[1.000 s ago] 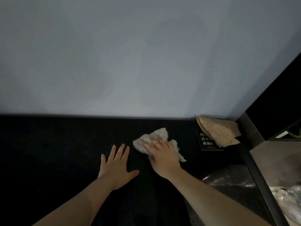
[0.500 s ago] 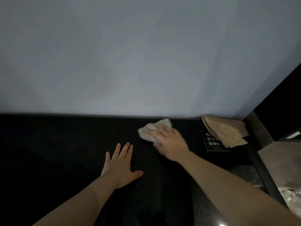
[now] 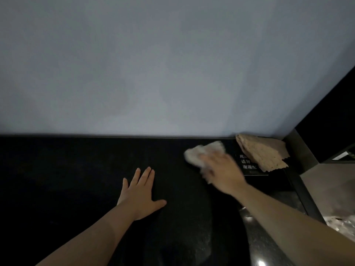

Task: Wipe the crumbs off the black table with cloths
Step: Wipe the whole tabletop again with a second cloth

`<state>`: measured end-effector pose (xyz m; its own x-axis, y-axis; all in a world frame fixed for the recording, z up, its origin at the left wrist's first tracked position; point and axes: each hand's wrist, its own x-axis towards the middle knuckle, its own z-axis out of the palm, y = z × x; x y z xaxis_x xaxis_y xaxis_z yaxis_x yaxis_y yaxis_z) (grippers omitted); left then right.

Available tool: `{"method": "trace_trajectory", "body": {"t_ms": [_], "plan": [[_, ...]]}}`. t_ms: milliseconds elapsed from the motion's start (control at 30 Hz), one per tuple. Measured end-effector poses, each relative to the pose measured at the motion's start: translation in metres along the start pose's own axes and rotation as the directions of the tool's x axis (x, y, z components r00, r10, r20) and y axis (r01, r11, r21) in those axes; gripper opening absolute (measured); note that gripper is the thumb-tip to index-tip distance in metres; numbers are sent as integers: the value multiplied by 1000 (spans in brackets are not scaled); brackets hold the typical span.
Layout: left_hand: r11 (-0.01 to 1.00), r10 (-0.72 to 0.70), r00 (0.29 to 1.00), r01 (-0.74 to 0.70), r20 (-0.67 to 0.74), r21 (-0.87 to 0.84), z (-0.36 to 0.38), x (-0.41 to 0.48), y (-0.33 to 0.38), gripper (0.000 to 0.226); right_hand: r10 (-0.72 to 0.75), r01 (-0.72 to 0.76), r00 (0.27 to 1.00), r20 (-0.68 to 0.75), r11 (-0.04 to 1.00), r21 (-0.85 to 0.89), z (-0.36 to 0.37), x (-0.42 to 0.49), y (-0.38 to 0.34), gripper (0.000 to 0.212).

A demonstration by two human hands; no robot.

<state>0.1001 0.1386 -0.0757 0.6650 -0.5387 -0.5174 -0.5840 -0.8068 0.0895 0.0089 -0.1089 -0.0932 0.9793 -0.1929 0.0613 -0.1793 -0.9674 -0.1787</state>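
There's a small black sign [image 3: 249,166] lying at the back right of the bench [image 3: 67,179], white Chinese characters in three rows. The second row reads 请勿 and the third 谢谢配, while the rest is cut off by a tan cloth [image 3: 263,152] draped over the sign's right side and tucked into the corner by the wall [image 3: 153,64].

Compared with a second ago, the right hand [image 3: 222,171] has swept the pale cloth [image 3: 203,152] away from the left hand [image 3: 140,194], over to the right and up toward the wall. Now the right hand is just beside the sign's left edge and the cloth is near the back of the bench. The left hand hasn't really budged.

The pale cloth is a crumpled off-white wad, bunched up, sticking out past the fingertips on the far side. It's motion-blurred, so the texture is hard to make out.

Right hand lies palm down on the cloth, fingers stretched over it and pressing, not wrapped round it as far as the blur shows. Left hand is flat on the bare bench, fingers straight, thumb out, holding nothing
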Motion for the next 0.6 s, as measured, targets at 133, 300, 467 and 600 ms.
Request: {"method": "trace_trajectory", "body": {"t_ms": [133, 300, 467, 600], "plan": [[1000, -12, 1000, 12, -9, 0, -1, 0, 4, 100, 531, -531, 846, -52, 847, 9, -4, -5, -10, 53], [1000, -7, 1000, 7, -13, -1, -2, 0, 3, 99, -163, 151, 983, 86, 979, 133, 5, -28, -78, 52], [1000, -15, 1000, 15, -26, -14, -1, -2, 5, 98, 370, -367, 928, -44, 927, 74, 1, -32, 3, 53], [999, -27, 999, 26, -24, -40, -1, -2, 7, 98, 283, -273, 954, -95, 956, 104, 19, -41, -61, 54]]}}
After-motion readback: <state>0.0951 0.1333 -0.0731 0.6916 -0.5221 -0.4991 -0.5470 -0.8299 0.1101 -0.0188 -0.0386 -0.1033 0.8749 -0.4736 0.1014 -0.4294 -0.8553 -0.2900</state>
